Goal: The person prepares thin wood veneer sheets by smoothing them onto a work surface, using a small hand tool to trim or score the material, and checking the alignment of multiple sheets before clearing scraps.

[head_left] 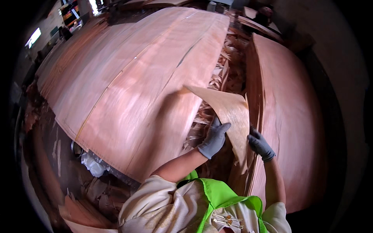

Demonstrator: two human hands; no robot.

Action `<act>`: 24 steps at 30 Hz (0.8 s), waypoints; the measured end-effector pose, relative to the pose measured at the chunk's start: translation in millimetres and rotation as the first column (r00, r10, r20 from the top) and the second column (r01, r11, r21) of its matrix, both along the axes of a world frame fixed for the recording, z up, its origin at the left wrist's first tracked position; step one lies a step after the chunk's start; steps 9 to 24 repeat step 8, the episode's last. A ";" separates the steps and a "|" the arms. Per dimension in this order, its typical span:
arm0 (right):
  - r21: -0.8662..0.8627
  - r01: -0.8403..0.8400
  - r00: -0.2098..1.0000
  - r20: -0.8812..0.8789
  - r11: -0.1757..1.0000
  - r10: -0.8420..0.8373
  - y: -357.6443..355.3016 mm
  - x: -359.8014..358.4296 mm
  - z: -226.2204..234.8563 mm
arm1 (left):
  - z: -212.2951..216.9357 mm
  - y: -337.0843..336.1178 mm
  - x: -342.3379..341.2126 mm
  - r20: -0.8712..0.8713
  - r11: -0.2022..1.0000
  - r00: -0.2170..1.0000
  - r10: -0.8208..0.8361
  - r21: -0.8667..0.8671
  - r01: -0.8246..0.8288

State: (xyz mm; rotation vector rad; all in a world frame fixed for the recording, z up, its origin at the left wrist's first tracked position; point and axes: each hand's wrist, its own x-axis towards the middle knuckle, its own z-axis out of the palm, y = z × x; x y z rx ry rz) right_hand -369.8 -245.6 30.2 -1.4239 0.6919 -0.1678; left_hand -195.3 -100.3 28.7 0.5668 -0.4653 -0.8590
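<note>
Between stacks, we've got both hands, left hand (pixel 214 138) and right hand (pixel 259 144), clamped on veneer strip (pixel 232 112) w/ fingers closed, lifted over scrap gap (pixel 229 75). Risk: thin sheet may crack if bent.

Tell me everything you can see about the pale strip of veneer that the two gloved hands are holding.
The pale veneer strip is a thin, tan sheet of wood, lighter than the reddish sheets around it. It curves upward and tapers to a point at its upper left end, over the edge of the large veneer stack. Its lower part hangs over the gap filled with scraps. The left hand, in a grey glove, grips its left edge; the right hand, gloved too, touches its right edge.
</note>
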 end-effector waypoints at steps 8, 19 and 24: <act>-0.065 -0.421 0.905 -0.101 0.905 0.413 -102.6 79.4 3.6 | -7.9 -23.0 89.8 -0.140 0.978 0.979 -0.149 0.125 0.167; -0.065 -0.421 0.905 -0.101 0.905 0.413 -102.6 79.4 3.6 | -7.9 -23.0 89.8 -0.140 0.978 0.979 -0.149 0.125 0.167; -0.065 -0.421 0.905 -0.101 0.905 0.413 -102.6 79.4 3.6 | -7.9 -23.0 89.8 -0.140 0.978 0.979 -0.149 0.125 0.167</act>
